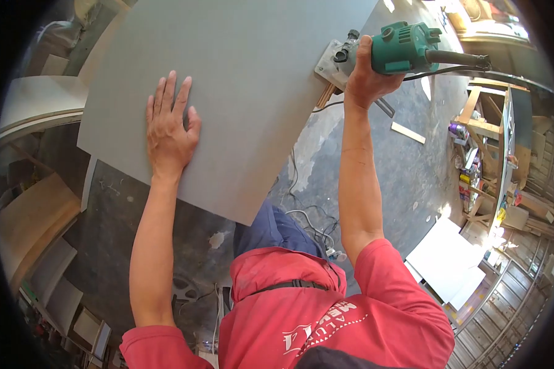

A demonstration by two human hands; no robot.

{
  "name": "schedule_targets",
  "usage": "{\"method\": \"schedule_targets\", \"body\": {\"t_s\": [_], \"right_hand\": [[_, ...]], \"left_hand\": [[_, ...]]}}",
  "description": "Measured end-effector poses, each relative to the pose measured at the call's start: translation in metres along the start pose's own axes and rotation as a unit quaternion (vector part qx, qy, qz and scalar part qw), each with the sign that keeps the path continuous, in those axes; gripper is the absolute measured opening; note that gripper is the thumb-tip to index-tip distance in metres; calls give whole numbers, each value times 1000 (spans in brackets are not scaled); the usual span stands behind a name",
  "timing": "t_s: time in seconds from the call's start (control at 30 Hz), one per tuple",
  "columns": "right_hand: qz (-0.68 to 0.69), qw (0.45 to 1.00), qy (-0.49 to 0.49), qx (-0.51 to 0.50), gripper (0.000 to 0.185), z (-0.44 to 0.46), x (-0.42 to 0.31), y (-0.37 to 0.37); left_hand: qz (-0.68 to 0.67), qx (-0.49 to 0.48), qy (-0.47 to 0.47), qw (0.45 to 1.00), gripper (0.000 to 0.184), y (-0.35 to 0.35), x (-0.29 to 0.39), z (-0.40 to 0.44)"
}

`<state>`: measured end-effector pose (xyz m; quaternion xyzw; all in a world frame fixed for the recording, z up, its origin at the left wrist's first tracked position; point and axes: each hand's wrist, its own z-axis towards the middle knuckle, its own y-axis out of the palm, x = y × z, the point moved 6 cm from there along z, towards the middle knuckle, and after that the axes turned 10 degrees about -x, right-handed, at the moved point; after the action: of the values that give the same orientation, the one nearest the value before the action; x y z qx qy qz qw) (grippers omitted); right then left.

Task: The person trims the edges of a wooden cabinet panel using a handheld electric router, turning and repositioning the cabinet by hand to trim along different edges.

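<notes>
A large grey board (240, 111) lies in front of me, one corner pointing toward my waist. Flat on its left part rests my left hand (171, 132), fingers stretched out and holding nothing. My right hand (368, 77) is wrapped round a green trim router (403, 49) at the board's right edge. The router's clear base plate (333, 64) sits over that edge, and its body leans to the right. A dark power cord (455, 58) leaves its back end. The router's bit is hidden.
Cables (314, 224) trail over the concrete floor beside my legs. A thin wood strip (408, 133) lies on the floor at right. White panels (446, 258) are at lower right, near a cluttered wooden shelf (480, 154). Curved boards (37, 224) stand at left.
</notes>
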<state>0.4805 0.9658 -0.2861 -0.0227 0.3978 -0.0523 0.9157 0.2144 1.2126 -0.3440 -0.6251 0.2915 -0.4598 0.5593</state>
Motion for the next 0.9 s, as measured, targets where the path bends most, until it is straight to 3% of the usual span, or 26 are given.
{"method": "schedule_targets", "body": {"t_s": [0.37,0.57,0.73,0.9], "right_hand": [[23,1000,17,-8,46,72,58,15],[-53,996,38,-55,43,106,94,20],[-47,997,53,-42,44,121,106,29],[-48,998,38,-14,43,148,125,31]], "left_hand": [[-27,-37,-34,998,66,-5,2,5],[-37,-44,-73,996,70,-4,3,12],[-34,-12,-122,992,73,8,18,60],[-37,5,-86,996,69,19,66,164]]}}
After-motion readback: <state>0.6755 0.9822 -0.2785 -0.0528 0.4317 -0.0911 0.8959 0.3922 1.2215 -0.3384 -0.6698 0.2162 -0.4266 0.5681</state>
